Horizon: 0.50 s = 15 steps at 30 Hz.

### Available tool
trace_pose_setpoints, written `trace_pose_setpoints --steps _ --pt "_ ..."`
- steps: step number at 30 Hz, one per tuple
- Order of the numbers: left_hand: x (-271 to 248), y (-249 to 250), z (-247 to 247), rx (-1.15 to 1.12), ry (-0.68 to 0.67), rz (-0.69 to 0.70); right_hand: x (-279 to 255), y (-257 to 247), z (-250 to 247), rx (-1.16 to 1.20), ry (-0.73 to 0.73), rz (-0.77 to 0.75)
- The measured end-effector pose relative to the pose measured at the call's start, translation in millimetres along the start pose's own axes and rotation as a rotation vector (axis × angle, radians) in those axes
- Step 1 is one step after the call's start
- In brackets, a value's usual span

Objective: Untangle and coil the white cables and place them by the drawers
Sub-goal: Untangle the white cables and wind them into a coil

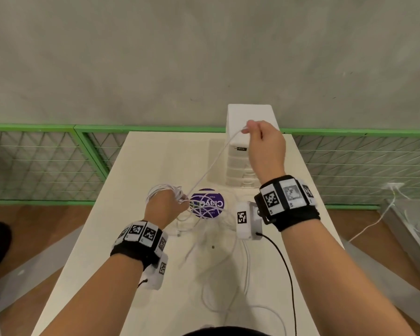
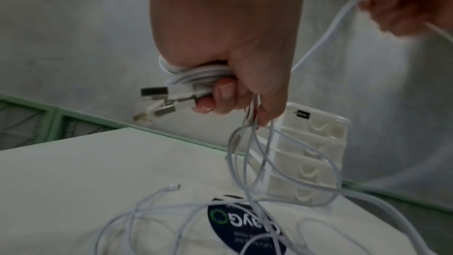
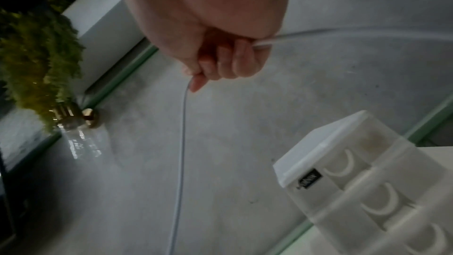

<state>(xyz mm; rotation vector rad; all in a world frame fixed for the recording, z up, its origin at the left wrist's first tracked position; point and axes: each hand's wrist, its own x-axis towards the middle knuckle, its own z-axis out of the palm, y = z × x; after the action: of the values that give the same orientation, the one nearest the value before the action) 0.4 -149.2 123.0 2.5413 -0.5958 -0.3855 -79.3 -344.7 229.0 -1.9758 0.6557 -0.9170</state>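
The worktop [image 1: 155,154] is long and pale, with bare room on its left half and its edges close on both sides. At its far end stand the drawers [image 1: 238,166], a white stack. Loose white cables [image 1: 228,275] lie tangled across the middle, over a purple round sticker [image 1: 207,202].

The left hand [image 1: 164,207] has its grip closed round a coiled bundle [image 2: 196,77] with metal plugs [image 2: 157,102] sticking out. The right hand [image 1: 264,144] is raised before the drawers, pinching one strand [image 1: 214,163] drawn taut from the bundle.

The cables look light, limp and smooth, likely to slip and snag; best taken near a plug. Space beside the drawers seems open on the left.
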Motion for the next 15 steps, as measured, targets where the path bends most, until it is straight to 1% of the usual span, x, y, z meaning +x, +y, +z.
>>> trace_pose_setpoints --steps 2,4,5,6,8,9,10,12,13,15 --pt "1.2 -2.2 -6.9 -0.071 0.049 0.012 -0.1 19.4 -2.3 -0.115 0.005 0.117" --pt "0.3 4.3 -16.0 -0.110 0.125 0.045 -3.3 36.4 1.4 -0.234 -0.043 0.168" --pt "-0.1 9.6 -20.0 -0.103 0.160 0.073 -6.6 38.4 4.8 -0.271 -0.061 0.134" --pt "-0.2 15.7 -24.2 -0.093 0.189 0.104 -10.1 36.1 9.4 -0.289 -0.060 0.051" --pt "-1.8 32.3 -34.6 -0.055 0.243 0.141 -17.4 22.7 18.7 -0.264 -0.063 -0.178" --pt "-2.0 41.1 -39.3 -0.031 0.260 0.164 -21.9 14.3 22.2 -0.243 -0.128 -0.267" --pt "-0.9 48.8 -43.1 -0.009 0.277 0.195 -26.1 7.6 25.5 -0.235 -0.238 -0.326" --pt "0.8 61.2 -49.2 0.002 0.309 0.248 -31.3 -0.8 29.3 -0.269 -0.467 -0.361" --pt "0.5 66.0 -51.5 -0.016 0.322 0.254 -31.5 -1.6 30.4 -0.283 -0.518 -0.342" --pt "-1.6 70.1 -53.1 -0.088 0.330 0.237 -29.7 -1.7 30.3 -0.283 -0.528 -0.284"
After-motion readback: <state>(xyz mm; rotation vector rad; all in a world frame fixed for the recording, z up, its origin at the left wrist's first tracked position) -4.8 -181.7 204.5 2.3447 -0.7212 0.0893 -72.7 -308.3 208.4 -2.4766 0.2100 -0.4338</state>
